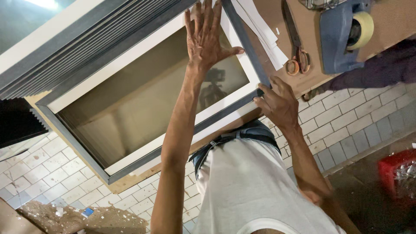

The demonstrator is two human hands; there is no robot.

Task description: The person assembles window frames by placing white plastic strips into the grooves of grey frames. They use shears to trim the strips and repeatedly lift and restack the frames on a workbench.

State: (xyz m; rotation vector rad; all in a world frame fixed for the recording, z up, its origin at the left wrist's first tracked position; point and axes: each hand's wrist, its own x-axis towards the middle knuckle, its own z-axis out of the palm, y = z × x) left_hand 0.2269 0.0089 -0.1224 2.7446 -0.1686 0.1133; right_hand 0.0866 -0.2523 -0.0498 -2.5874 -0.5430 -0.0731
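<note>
I see the framed picture [143,108] lying flat on the table [390,26], frame seemingly assembled. My left hand [208,37] presses spread on the glass; my right hand [277,104] pinches the near corner, perhaps seating it.

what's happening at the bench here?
A person is working on a grey picture frame lying on a brown workbench. The left hand presses flat on the glass and white mat; the right hand grips the frame's near corner. Scissors and a blue tape dispenser lie beside it, untouched.
</note>
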